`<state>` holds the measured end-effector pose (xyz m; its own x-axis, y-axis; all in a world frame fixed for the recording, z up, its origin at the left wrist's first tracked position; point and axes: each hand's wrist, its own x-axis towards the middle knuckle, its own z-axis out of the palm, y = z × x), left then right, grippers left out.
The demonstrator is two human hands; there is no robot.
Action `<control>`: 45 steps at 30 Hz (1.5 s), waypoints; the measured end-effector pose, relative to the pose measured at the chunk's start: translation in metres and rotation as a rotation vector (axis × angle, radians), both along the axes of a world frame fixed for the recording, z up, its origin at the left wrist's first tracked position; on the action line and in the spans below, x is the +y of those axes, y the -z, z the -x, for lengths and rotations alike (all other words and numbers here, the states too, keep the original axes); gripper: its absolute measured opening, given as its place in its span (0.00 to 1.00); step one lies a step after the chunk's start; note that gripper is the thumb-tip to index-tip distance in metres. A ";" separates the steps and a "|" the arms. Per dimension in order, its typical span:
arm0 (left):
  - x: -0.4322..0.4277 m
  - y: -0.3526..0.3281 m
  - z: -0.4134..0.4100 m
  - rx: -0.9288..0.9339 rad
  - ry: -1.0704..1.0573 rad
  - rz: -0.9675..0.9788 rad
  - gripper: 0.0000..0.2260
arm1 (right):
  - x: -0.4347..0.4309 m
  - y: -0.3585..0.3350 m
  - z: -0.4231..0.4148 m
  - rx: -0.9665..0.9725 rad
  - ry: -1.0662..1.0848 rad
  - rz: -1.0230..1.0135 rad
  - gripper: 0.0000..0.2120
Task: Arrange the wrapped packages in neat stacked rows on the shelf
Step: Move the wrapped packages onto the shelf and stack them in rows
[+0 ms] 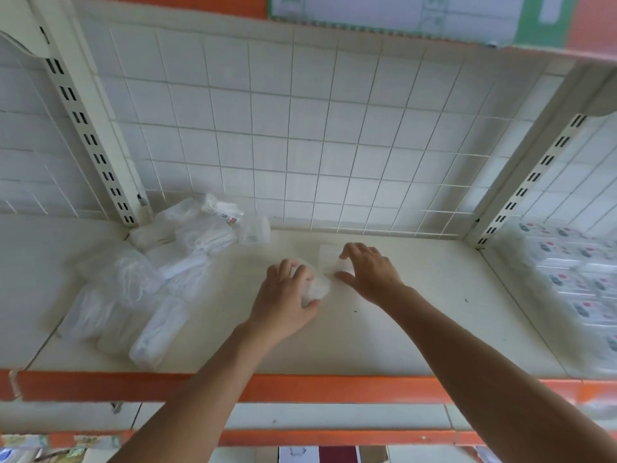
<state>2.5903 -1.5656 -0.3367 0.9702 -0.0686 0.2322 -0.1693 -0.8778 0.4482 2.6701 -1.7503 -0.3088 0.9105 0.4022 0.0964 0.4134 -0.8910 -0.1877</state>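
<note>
Your left hand (287, 295) curls over one package (317, 287) mid-shelf, fingers wrapped round its near end. Your right hand (370, 272) lies just beside it, fingers spread and fairly straight, tips on the far end of the wrap; blur hides whether the thumb pinches anything. The loose pile (160, 272) sprawls along the left side of the shelf (400, 329). No row started yet, by the look of it. Judgement: this package sets the line, so square it to the wire grid (300, 145) at the back, long side parallel, before you let go. Flatten the slack wrap with the right palm so the next one sits level on top. Keep clear of the pile; the film looks slippery and may slide.
</note>
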 end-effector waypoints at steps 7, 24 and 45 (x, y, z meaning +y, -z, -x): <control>-0.071 0.001 -0.010 -0.046 0.063 0.097 0.18 | -0.082 -0.011 0.023 0.014 0.201 0.049 0.24; -0.316 -0.006 -0.024 0.008 0.057 0.114 0.19 | -0.328 -0.052 0.040 -0.129 0.164 -0.006 0.30; -0.404 -0.067 -0.039 0.267 -0.030 0.841 0.12 | -0.404 -0.058 0.027 -0.120 -0.054 -0.122 0.33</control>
